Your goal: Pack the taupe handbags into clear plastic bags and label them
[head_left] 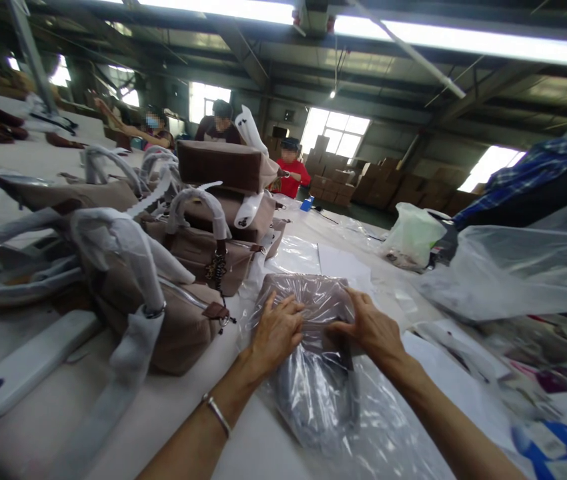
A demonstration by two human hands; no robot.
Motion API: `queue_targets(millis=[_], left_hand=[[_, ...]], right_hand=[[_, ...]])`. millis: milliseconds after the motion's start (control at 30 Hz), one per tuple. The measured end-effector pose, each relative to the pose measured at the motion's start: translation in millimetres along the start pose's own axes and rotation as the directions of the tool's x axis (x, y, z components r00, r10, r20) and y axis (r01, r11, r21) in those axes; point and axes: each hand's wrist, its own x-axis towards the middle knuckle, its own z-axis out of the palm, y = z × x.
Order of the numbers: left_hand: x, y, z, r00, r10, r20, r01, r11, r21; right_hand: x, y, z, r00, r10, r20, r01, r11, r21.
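Places taken from the wrapped bag. Largest first: the pale desk [253, 440] ran under everything. Left of the wrapped bag and beyond it rose a stack of brown-and-beige bags [223, 170]; nearer, on the same side, a beige bag [183, 333] leaned with its handle swathed in white wrapping. To its right, clear sheeting [538, 267] lay in a loose heap.

The wrapped bag [321, 290] itself lay on the desk directly before me, taupe cloth under creased clear film. My left hand [276, 337] rested across its top, fingers lightly bent, pinching nothing. My right hand [376, 333] took its right edge, thumb apart from the fingers; whether they pinched film I couldn't tell.

Handling, my judgement: light, soft-walled, liable to sag; film slick and easily torn. Best hold seemed both side edges, catching cloth through plastic, since loose film alone would slide.

Smaller: well left of the wrapped bag, a white device [28, 367] with a dark round patch, its green mark unreadable. Right and nearer me, a blue item [558, 447] with pale patches, no letters legible. No brand could be read anywhere. Smallest: my bracelet [217, 415], left wrist.
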Motion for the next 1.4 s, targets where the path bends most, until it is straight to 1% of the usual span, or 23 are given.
queue_targets(millis=[67, 200, 267, 333, 367, 433, 500, 567, 700, 767, 833, 867, 900, 933, 1000, 1033, 1067, 1100, 1133, 1167, 1233, 1300, 1400], left_hand=[[0, 1, -1, 1.0, -0.001, 0.001, 0.001, 1.0, 0.002], [0, 3, -2, 1.0, -0.012, -0.006, 0.012, 1.0, 0.014], [-1, 3, -2, 1.0, -0.01, -0.008, 0.011, 1.0, 0.022], [-1, 3, -1, 1.0, 0.0, -0.002, 0.0, 1.0, 0.031], [-1, 2, -1, 1.0, 0.007, 0.003, -0.007, 0.999, 0.038], [-1, 1, -3, 1.0, 0.017, 0.018, -0.018, 0.998, 0.058], [1, 0, -7, 0.998, 0.033, 0.049, -0.038, 0.995, 0.092], [4, -2, -13, 0.994, 0.056, 0.096, -0.069, 0.987, 0.142], [10, -8, -26, 0.976, 0.117, 0.186, -0.173, 0.932, 0.318], [8, -8, -34, 0.968, 0.146, 0.203, -0.22, 0.882, 0.416], [-4, -2, -45, 0.966, 0.172, 0.192, -0.244, 0.849, 0.468], [-14, 5, -51, 0.967, 0.187, 0.173, -0.248, 0.849, 0.466], [-28, 14, -58, 0.969, 0.201, 0.144, -0.244, 0.863, 0.442], [-46, 27, -63, 0.971, 0.208, 0.116, -0.237, 0.889, 0.391], [-89, 57, -68, 0.975, 0.205, 0.086, -0.22, 0.948, 0.231], [-112, 72, -66, 0.968, 0.214, 0.131, -0.231, 0.965, 0.127], [-137, 86, -60, 0.951, 0.242, 0.19, -0.256, 0.965, 0.052], [-160, 97, -51, 0.93, 0.294, 0.221, -0.31, 0.95, 0.043], [-181, 104, -39, 0.914, 0.337, 0.226, -0.367, 0.924, 0.104], [-199, 107, -26, 0.916, 0.348, 0.202, -0.386, 0.901, 0.199], [-224, 106, -1, 0.927, 0.337, 0.162, -0.374, 0.859, 0.35], [-234, 100, 14, 0.925, 0.365, 0.103, -0.372, 0.823, 0.43], [-234, 97, 18, 0.905, 0.423, 0.047, -0.398, 0.803, 0.443]], right_hand=[[-1, 11, 5, 0.998, 0.066, -0.006, -0.065, 0.995, 0.076], [5, 35, 18, 0.994, 0.103, 0.042, -0.11, 0.961, 0.255], [10, 56, 23, 0.977, 0.196, 0.09, -0.215, 0.882, 0.418], [13, 78, 29, 0.939, 0.273, 0.21, -0.344, 0.754, 0.559], [13, 88, 32, 0.917, 0.276, 0.287, -0.397, 0.694, 0.6], [10, 98, 40, 0.882, 0.2, 0.428, -0.452, 0.62, 0.642], [3, 98, 48, 0.851, 0.085, 0.518, -0.47, 0.563, 0.68], [-7, 89, 52, 0.824, -0.006, 0.566, -0.489, 0.498, 0.716], [-45, 68, 50, 0.783, -0.091, 0.615, -0.533, 0.411, 0.74], [-74, 63, 44, 0.747, -0.142, 0.649, -0.551, 0.412, 0.725], [-103, 64, 33, 0.726, -0.202, 0.657, -0.501, 0.499, 0.707], [-116, 65, 25, 0.74, -0.215, 0.637, -0.441, 0.561, 0.701], [-125, 66, 17, 0.774, -0.215, 0.596, -0.363, 0.62, 0.695], [-131, 65, 7, 0.823, -0.205, 0.529, -0.277, 0.668, 0.69], [-133, 57, -12, 0.93, -0.172, 0.326, -0.109, 0.715, 0.69], [-129, 49, -20, 0.963, -0.175, 0.206, -0.017, 0.722, 0.692], [-124, 41, -26, 0.977, -0.198, 0.082, 0.089, 0.724, 0.685], [-117, 32, -30, 0.974, -0.226, -0.033, 0.191, 0.729, 0.657], [-110, 25, -32, 0.961, -0.248, -0.121, 0.269, 0.744, 0.611], [-104, 20, -32, 0.948, -0.267, -0.171, 0.316, 0.768, 0.557], [-95, 17, -30, 0.948, -0.265, -0.178, 0.318, 0.823, 0.471], [-90, 20, -27, 0.959, -0.241, -0.149, 0.283, 0.838, 0.467], [-90, 18, -22, 0.94, -0.314, -0.134, 0.334, 0.757, 0.563]])
